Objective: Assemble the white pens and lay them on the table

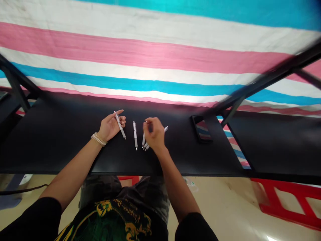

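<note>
A: Pens on the black bench (62, 140): one white pen (120, 125) is pinched in the left hand (110, 127), tip slanting toward five o'clock.

B: And the right hand (154, 134)?

A: It rests over a small bunch of pens (144, 144); its grip is curled, but whether it clasps them I cannot tell. A single pen (135, 135) lies between the hands.

B: Step?

A: Sorting or gathering, I judge. Taking the middle pen calls for a fine pinch. A phone (202, 129) lies at three o'clock.
</note>
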Demonstrator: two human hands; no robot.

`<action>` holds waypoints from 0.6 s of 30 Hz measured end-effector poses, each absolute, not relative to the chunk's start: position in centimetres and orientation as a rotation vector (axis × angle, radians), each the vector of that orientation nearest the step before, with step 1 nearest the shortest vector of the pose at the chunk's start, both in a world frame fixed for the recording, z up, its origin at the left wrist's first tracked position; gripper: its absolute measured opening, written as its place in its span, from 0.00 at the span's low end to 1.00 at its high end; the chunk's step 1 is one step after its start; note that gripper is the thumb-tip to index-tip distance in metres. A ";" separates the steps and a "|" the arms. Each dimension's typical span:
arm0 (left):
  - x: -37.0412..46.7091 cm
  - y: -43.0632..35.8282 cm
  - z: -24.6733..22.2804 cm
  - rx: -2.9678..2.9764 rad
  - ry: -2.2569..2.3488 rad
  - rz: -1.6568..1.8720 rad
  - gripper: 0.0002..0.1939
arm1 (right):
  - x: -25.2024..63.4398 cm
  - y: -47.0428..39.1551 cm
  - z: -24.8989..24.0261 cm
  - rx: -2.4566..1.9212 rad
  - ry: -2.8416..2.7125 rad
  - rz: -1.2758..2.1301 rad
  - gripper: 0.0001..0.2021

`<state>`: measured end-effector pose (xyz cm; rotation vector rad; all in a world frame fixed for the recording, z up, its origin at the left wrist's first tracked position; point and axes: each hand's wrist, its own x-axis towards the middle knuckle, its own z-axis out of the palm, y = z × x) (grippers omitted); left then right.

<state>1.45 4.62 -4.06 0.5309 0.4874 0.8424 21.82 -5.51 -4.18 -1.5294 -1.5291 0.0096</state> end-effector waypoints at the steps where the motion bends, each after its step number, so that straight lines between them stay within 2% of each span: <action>1: 1.5 4.6 -4.3 0.552 0.490 0.843 0.22 | 24.3 -6.3 -4.1 -1.605 -1.435 -0.058 0.07; 4: 1.5 4.5 -4.9 0.616 0.494 0.859 0.33 | 33.4 -9.9 -4.7 -1.960 -1.053 -0.264 0.13; 6: 1.5 4.5 -5.1 0.643 0.494 0.855 0.38 | 39.5 -12.8 -5.6 -2.193 -0.723 -0.197 0.19; 8: 1.4 4.4 -5.1 0.660 0.495 0.845 0.38 | 44.4 -15.5 -6.7 -2.263 -0.481 -0.059 0.22; 12: 1.4 4.3 -5.0 0.680 0.503 0.823 0.34 | 49.1 -18.0 -8.2 -2.077 -0.405 0.245 0.24; 18: 1.1 4.5 -4.9 0.693 0.521 0.802 0.32 | 50.2 -17.4 -8.5 -2.066 -0.299 0.300 0.20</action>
